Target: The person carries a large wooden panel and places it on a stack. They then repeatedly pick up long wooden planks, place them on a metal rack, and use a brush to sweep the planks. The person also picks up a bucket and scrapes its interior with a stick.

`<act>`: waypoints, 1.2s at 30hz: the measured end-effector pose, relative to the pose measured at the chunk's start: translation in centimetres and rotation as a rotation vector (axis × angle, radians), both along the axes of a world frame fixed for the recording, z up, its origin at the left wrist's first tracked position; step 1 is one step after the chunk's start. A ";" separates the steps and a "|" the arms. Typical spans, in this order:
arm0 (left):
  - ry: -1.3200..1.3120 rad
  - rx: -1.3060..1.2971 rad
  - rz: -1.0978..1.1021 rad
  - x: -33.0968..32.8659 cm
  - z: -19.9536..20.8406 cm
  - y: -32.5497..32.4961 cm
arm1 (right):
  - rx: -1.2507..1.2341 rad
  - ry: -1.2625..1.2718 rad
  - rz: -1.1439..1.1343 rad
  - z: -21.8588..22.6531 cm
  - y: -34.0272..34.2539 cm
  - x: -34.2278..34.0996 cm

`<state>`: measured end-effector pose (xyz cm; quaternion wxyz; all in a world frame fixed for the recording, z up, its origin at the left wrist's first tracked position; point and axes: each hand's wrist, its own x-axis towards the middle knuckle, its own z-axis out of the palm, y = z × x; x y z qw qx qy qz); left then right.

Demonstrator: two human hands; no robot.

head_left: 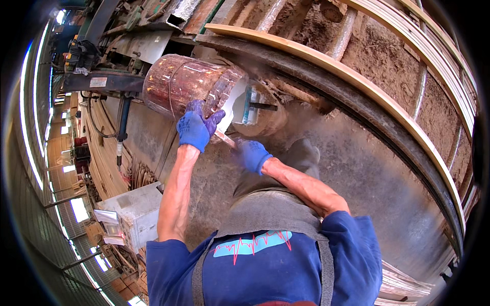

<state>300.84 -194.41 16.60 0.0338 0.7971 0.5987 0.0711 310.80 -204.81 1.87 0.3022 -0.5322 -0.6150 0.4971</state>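
Observation:
A worn red-brown drum (pixel 176 84) lies tipped with its mouth to the right, and white material shows at the opening. My left hand (pixel 196 127), in a blue and purple glove, grips its near rim. In my right hand (pixel 250 155), also gloved and slightly blurred, is the end of a flat wooden stick (pixel 225 138), which slants up toward the drum's mouth. Just right of the mouth stands a tan bucket (pixel 270 120). A pale-blue piece with a dark handle (pixel 264 106) sits at that bucket's top. The fingers' undersides are hidden.
A dark curved rail (pixel 357 107) with a long wooden board (pixel 306 53) runs along the far right. Machinery with a hanging blue cylinder (pixel 123 120) stands at left. A grey cabinet (pixel 135 211) is beside my left arm. Wood strips (pixel 104 148) lie beyond it.

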 end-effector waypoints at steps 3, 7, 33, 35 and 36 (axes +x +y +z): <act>0.025 0.004 -0.015 0.0 0.3 0.2 | 0.079 0.008 -0.026 0.0 0.0 -0.2; 0.035 -0.007 0.014 0.4 0.1 0.6 | 0.112 0.027 -0.019 -1.2 0.7 -0.5; 0.137 -0.161 0.025 4.7 -1.2 1.0 | 0.008 0.207 0.007 -3.0 1.5 0.7; 0.119 -0.167 -0.039 4.5 -0.9 1.4 | 0.060 0.249 -0.022 -2.9 1.6 -0.1; 0.158 -0.168 -0.036 4.0 -1.0 1.7 | 0.045 0.262 -0.026 -2.7 1.6 -0.4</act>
